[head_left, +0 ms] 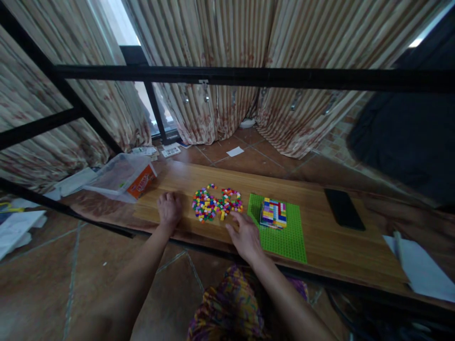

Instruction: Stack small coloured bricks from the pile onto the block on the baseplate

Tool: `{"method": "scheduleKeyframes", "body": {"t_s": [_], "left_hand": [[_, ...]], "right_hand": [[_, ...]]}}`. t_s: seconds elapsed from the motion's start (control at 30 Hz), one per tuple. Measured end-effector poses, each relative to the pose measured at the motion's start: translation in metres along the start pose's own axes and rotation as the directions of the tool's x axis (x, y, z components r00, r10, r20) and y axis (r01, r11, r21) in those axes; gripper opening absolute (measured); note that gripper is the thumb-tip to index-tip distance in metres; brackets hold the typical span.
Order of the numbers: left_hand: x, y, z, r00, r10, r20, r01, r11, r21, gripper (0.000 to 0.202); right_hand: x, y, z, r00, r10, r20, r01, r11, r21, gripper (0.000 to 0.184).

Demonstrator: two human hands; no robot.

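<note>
A pile of small coloured bricks [216, 203] lies on the wooden table [320, 237]. To its right lies a green baseplate [284, 239] with a multicoloured brick block [273, 213] built on it. My left hand [169, 208] rests on the table just left of the pile, its fingers curled under with nothing visible in them. My right hand [245, 234] lies at the pile's near right edge, fingers stretched toward the bricks, touching the baseplate's left side.
A clear plastic box [119, 177] with an orange label lies at the table's left end. A black phone [344, 208] lies to the right, white paper [423, 270] at the far right. A black metal frame [227, 76] crosses overhead. Curtains hang behind.
</note>
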State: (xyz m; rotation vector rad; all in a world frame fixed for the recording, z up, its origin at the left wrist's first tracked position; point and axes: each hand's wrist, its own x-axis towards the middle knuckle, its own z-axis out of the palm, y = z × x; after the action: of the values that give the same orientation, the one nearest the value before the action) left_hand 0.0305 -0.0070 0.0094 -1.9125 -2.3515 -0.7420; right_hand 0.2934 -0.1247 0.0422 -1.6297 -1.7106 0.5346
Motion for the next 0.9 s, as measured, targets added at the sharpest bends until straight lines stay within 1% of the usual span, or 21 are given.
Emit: {"method": "scheduleKeyframes", "body": {"t_s": [0.07, 0.13, 0.2, 0.27, 0.33, 0.4, 0.43, 0.5, 0.57, 0.63, 0.7, 0.8, 0.9], "left_hand": [[0.000, -0.003, 0.008, 0.999, 0.039, 0.002, -0.039, 0.999, 0.032, 0.036], [0.000, -0.007, 0.013, 0.998, 0.067, -0.017, -0.066, 0.997, 0.047, 0.037], [-0.002, -0.009, 0.014, 0.996, 0.080, -0.033, -0.079, 0.996, 0.051, 0.039], [-0.002, -0.009, 0.014, 0.995, 0.089, -0.034, -0.087, 0.995, 0.049, 0.040], [-0.002, -0.008, 0.013, 0.996, 0.089, -0.030, -0.087, 0.995, 0.046, 0.041], [-0.003, -0.007, 0.012, 0.996, 0.085, -0.027, -0.084, 0.996, 0.043, 0.041], [-0.003, -0.006, 0.012, 0.996, 0.083, -0.025, -0.082, 0.996, 0.042, 0.041], [-0.002, -0.006, 0.011, 0.997, 0.076, -0.024, -0.075, 0.996, 0.044, 0.042], [-0.002, -0.005, 0.010, 0.997, 0.073, -0.018, -0.072, 0.996, 0.050, 0.042], [-0.002, -0.005, 0.009, 0.997, 0.071, -0.011, -0.070, 0.996, 0.059, 0.042], [-0.001, -0.004, 0.009, 0.997, 0.075, -0.007, -0.074, 0.995, 0.068, 0.042], [-0.001, -0.002, 0.007, 0.997, 0.080, 0.002, -0.080, 0.993, 0.082, 0.042], [0.000, -0.002, 0.006, 0.998, 0.062, 0.009, -0.062, 0.995, 0.078, 0.040]], "right_hand": [[0.015, -0.003, 0.014, 0.999, -0.016, 0.047, 0.021, 0.995, -0.098, 0.040], [0.025, -0.005, 0.024, 0.996, -0.015, 0.084, 0.030, 0.982, -0.189, 0.041], [0.030, -0.004, 0.030, 0.994, -0.016, 0.111, 0.044, 0.966, -0.255, 0.039], [0.030, -0.003, 0.033, 0.991, -0.026, 0.131, 0.063, 0.956, -0.287, 0.033], [0.029, -0.002, 0.033, 0.991, -0.036, 0.132, 0.073, 0.956, -0.285, 0.028], [0.027, -0.002, 0.031, 0.994, -0.040, 0.103, 0.064, 0.968, -0.243, 0.025], [0.025, -0.003, 0.030, 0.996, -0.038, 0.081, 0.054, 0.978, -0.200, 0.024], [0.019, -0.004, 0.026, 0.999, -0.025, 0.041, 0.027, 0.998, -0.061, 0.027], [0.010, -0.005, 0.020, 1.000, 0.019, 0.006, -0.019, 0.991, 0.134, 0.030], [-0.003, -0.004, 0.011, 0.997, 0.077, -0.021, -0.066, 0.946, 0.316, 0.030], [-0.015, 0.002, -0.003, 0.990, 0.130, -0.057, -0.093, 0.900, 0.426, 0.029], [-0.026, 0.021, -0.033, 0.965, 0.213, -0.150, -0.120, 0.875, 0.470, 0.026], [-0.022, 0.048, -0.066, 0.919, 0.293, -0.264, -0.141, 0.869, 0.473, 0.024]]}}
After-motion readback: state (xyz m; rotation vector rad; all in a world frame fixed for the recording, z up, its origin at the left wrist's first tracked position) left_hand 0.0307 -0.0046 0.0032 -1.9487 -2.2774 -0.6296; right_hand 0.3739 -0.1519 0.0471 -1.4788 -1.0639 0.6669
